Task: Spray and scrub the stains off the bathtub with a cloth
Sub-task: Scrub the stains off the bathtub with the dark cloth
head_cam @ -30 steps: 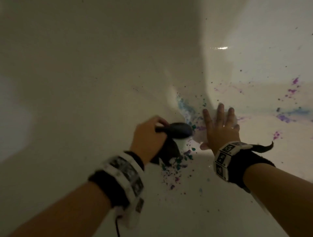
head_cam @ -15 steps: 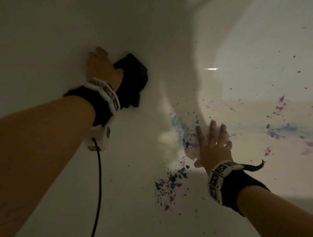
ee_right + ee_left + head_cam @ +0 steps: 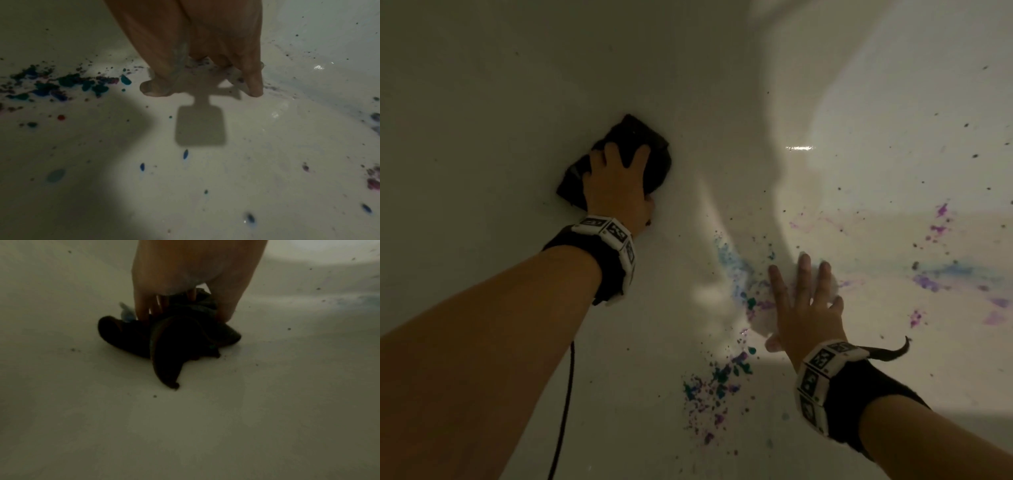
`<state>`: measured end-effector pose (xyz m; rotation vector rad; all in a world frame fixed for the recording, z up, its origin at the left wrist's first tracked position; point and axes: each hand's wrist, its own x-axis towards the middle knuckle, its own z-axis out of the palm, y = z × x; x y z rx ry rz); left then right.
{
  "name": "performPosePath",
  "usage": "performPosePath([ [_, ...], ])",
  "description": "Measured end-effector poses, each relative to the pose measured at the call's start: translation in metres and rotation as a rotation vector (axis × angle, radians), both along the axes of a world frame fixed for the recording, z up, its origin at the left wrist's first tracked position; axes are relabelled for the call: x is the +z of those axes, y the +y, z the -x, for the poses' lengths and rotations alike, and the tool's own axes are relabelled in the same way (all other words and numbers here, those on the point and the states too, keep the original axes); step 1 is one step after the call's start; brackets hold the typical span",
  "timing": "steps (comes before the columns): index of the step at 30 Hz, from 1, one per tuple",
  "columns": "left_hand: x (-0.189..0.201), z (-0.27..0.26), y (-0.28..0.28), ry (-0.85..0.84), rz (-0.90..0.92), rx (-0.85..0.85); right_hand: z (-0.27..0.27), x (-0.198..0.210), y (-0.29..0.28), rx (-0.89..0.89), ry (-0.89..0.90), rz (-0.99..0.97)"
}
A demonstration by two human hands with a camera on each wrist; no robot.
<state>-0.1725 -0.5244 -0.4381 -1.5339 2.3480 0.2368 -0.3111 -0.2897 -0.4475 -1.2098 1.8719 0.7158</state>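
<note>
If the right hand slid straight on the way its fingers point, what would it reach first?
Probably the faint purple smear on the lit tub wall, just beyond the right hand and its white cloth; depth is unclear.

I can't read any text here; my wristbands (image 3: 816,383) carry only black-and-white square marker patterns, no letters.

Right hand (image 3: 197,48) on stained bathtub (image 3: 267,162)

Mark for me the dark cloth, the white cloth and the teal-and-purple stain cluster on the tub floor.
Dark crumpled cloth (image 3: 650,150): head view, upper right fold beyond the fingers.
White cloth (image 3: 762,323): head view, bare edge left of the palm.
Teal-and-purple stain cluster (image 3: 717,378): head view, dense middle of the splatter.
</note>
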Motion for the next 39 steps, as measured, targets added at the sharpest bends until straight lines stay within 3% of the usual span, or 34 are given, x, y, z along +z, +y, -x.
performPosePath([
  [3,0.003,0.008,0.008,0.027,-0.004,0.009,0.002,0.0,-0.001,-0.005,-0.006,-0.014],
  [8,-0.003,0.0,0.052,0.065,-0.094,-0.173,0.0,0.002,-0.004,-0.004,-0.01,-0.027],
  [12,0.005,-0.003,0.084,-0.043,-0.229,-0.374,0.0,0.003,-0.003,-0.006,-0.004,-0.02],
  [14,0.012,-0.005,0.092,-0.006,-0.298,-0.402,0.0,0.003,-0.003,-0.004,0.002,-0.019],
  [17,0.024,-0.004,0.075,0.257,-0.325,-0.197,0.0,0.002,-0.003,-0.01,0.001,-0.024],
  [21,0.04,-0.002,0.009,0.55,0.021,0.05,0.0,0.001,-0.003,-0.026,-0.006,-0.03],
  [23,0.047,-0.008,-0.023,0.471,0.119,0.057,0.001,0.0,-0.003,-0.026,-0.005,-0.029],
  [28,0.031,-0.029,-0.026,-0.071,0.06,-0.161,0.0,-0.001,-0.003,-0.039,-0.003,-0.018],
  [33,0.007,-0.009,0.033,-0.06,-0.126,0.031,0.0,0.0,-0.003,-0.024,0.003,-0.031],
  [39,0.007,-0.015,0.125,-0.065,-0.385,-0.323,-0.001,0.001,-0.004,-0.023,0.011,-0.048],
])
